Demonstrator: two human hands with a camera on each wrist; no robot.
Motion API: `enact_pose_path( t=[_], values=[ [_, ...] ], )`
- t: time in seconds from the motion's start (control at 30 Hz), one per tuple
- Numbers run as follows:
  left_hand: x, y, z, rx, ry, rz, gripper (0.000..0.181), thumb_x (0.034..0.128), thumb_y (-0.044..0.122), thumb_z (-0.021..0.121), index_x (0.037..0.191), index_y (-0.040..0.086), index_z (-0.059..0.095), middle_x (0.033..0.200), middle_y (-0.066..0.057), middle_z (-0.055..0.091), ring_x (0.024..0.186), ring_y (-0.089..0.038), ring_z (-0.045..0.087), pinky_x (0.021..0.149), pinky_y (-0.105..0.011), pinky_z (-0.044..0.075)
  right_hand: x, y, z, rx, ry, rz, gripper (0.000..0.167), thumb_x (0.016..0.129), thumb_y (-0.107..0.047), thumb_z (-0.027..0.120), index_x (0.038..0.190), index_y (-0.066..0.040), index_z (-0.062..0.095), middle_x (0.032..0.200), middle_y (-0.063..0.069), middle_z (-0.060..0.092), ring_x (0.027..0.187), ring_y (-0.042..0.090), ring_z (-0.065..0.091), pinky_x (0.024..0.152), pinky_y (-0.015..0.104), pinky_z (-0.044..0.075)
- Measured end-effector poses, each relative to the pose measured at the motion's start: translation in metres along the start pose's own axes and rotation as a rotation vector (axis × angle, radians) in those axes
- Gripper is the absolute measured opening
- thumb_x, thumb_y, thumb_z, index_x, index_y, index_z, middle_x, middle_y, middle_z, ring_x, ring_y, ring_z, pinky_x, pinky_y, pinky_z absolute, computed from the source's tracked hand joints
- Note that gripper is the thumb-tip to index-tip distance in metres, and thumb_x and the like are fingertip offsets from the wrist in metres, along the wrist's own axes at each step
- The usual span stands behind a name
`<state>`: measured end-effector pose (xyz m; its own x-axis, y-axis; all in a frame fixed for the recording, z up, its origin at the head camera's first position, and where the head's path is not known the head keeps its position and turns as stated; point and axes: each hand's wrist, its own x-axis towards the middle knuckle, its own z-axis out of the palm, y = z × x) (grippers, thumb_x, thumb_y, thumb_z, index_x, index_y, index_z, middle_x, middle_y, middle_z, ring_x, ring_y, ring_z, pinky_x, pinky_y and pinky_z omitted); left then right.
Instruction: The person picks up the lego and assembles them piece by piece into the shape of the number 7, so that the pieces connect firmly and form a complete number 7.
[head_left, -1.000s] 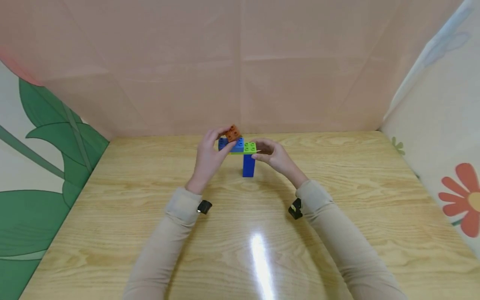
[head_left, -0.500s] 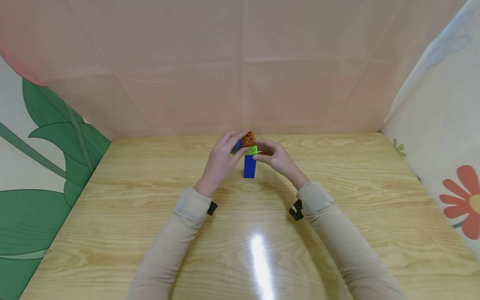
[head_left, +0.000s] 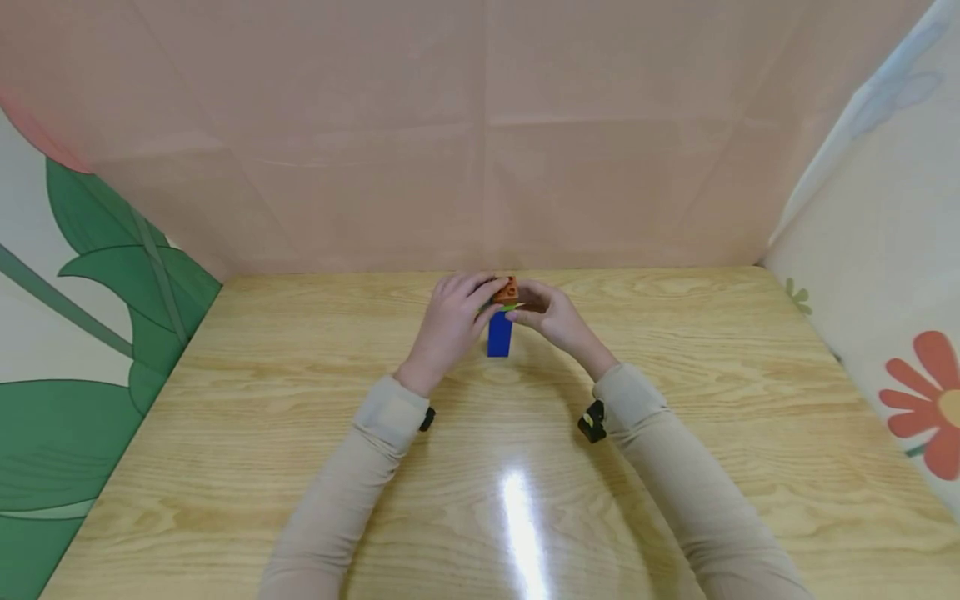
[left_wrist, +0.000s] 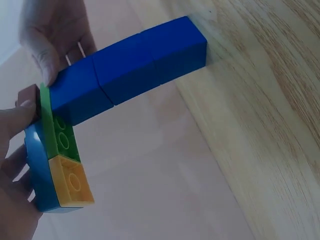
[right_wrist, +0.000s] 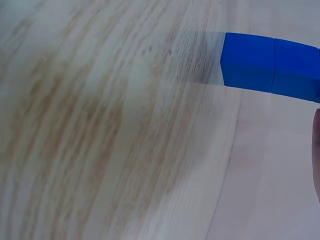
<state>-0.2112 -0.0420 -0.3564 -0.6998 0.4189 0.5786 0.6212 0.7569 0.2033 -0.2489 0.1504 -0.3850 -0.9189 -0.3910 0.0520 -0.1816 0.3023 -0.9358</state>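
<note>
A tower of stacked dark blue toy bricks stands upright on the table. Across its top lies a green brick, reaching out to the left. At that side a lighter blue brick sits above a yellow brick. My left hand pinches an orange brick over the green one, right above the tower; its fingers hide most of the lighter blue brick in the head view. My right hand grips the tower's top, thumb at the near side. The right wrist view catches the tower's lower bricks.
The wooden table spreads around the tower and carries a bright light reflection in front. A plain pinkish backdrop rises close behind the tower. Printed side panels with leaves and a flower stand left and right.
My left hand has moved right and down with the orange brick, from above the lighter blue brick to the green brick over the tower. The right hand has stayed in place.
</note>
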Motion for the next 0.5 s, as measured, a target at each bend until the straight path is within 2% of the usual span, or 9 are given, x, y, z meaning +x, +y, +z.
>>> enact_pose_path(
  t=[0.2, 0.37, 0.5],
  values=[
    [-0.0024, -0.0015, 0.0023, 0.074, -0.009, 0.007, 0.035, 0.0936, 0.027, 0.060, 0.128, 0.018, 0.062, 0.126, -0.002, 0.063, 0.121, -0.023, 0.055, 0.109, -0.053, 0.038, -0.0014, 0.0031, 0.0031, -0.017, 0.026, -0.060, 0.048, 0.093, -0.009, 0.061, 0.139, -0.002, 0.047, 0.133, 0.020, 0.056, 0.122, 0.034, 0.054, 0.103, 0.046, 0.047],
    [-0.0027, -0.0033, 0.0047, 0.119, 0.002, 0.027, 0.035, 0.0945, 0.028, 0.059, 0.129, 0.019, 0.061, 0.126, -0.002, 0.063, 0.120, -0.022, 0.055, 0.108, -0.052, 0.040, -0.0021, 0.0077, 0.0067, -0.090, 0.072, -0.180, 0.053, 0.092, -0.008, 0.061, 0.142, -0.003, 0.043, 0.132, 0.023, 0.056, 0.119, 0.036, 0.056, 0.102, 0.047, 0.047],
    [-0.0019, -0.0039, 0.0056, 0.144, 0.010, 0.049, 0.036, 0.0939, 0.027, 0.060, 0.129, 0.017, 0.061, 0.126, -0.002, 0.063, 0.118, -0.022, 0.056, 0.106, -0.050, 0.042, -0.0029, 0.0078, 0.0099, -0.154, 0.111, -0.316, 0.062, 0.090, -0.001, 0.061, 0.146, -0.004, 0.035, 0.138, 0.025, 0.049, 0.116, 0.041, 0.058, 0.096, 0.048, 0.052]
  ],
)
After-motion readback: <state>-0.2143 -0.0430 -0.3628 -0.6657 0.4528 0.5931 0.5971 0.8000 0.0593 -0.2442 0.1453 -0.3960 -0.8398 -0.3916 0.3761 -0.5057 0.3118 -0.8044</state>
